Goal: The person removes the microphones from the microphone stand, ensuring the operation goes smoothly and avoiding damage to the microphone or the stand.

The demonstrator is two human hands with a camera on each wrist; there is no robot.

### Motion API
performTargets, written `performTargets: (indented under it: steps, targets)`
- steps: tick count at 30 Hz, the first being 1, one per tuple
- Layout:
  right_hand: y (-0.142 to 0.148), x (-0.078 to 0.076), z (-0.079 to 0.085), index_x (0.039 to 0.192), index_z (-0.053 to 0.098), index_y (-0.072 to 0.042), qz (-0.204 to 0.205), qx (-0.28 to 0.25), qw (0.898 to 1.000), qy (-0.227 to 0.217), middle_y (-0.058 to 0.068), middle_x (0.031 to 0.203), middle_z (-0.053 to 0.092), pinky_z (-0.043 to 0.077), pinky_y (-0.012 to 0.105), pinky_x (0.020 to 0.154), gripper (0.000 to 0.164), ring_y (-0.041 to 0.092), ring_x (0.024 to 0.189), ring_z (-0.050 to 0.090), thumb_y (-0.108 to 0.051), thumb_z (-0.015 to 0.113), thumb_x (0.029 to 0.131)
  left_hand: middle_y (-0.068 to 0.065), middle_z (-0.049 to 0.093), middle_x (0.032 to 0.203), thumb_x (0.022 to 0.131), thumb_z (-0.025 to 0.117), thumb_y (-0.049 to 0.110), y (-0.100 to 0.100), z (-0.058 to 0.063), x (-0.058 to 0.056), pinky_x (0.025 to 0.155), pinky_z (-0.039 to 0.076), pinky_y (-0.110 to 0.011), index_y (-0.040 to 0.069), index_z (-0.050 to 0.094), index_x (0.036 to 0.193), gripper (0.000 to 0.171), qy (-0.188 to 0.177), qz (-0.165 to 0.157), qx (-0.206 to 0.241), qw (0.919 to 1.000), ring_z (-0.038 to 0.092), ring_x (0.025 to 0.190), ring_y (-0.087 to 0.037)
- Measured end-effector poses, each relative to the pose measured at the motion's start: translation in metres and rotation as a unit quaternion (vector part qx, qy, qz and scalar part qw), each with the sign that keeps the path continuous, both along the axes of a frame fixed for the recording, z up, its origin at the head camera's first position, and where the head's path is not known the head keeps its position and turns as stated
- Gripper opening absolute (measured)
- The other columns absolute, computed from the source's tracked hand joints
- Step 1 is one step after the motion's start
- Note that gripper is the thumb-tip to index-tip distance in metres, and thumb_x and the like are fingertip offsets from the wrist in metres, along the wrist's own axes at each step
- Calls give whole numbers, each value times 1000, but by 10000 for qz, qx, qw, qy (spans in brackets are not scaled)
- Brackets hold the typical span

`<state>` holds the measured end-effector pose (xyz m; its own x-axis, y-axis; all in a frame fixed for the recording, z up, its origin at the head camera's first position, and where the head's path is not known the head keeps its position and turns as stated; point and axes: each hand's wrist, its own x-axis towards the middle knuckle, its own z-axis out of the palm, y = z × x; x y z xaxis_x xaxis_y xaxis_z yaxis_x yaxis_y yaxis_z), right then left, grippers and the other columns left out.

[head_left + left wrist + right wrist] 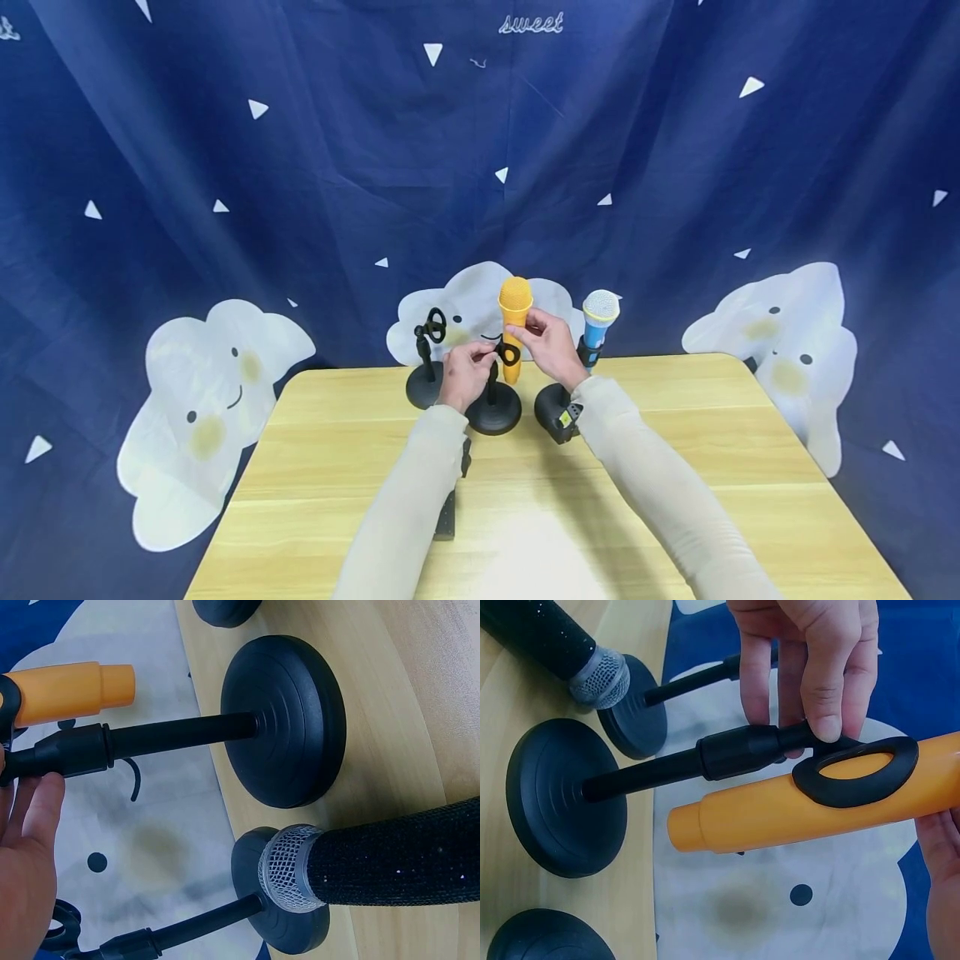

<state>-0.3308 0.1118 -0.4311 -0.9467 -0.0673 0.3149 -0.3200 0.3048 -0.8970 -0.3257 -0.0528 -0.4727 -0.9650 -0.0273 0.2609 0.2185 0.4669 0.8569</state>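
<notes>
"What's biggest in the head view?"
"The worktop (675, 467) across the bottom; a black stand (492, 417) rises from it, just below centre."
"And the microphone (515, 315)?"
"Orange, upright, just right of centre."
"Who holds what?"
"The right hand's grip (553, 346) holds the microphone's body; the left hand's grip (467, 373) pinches the stand's neck."
"Smallest?"
"The stand's oval clip (853, 793), lying against the microphone."
</notes>
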Motion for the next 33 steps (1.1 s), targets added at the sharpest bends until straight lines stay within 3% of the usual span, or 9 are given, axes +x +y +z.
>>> performTargets:
  steps: [33]
  targets:
    - [0, 1, 3, 110, 70, -2, 13, -82, 10000, -4, 13, 103, 73, 55, 40, 88, 26, 25, 95, 69, -21, 73, 93, -8, 74, 107, 91, 73, 7, 1, 0, 2, 85, 58, -32, 5, 78, 105, 15, 40, 36, -14, 10000, 72, 97, -21]
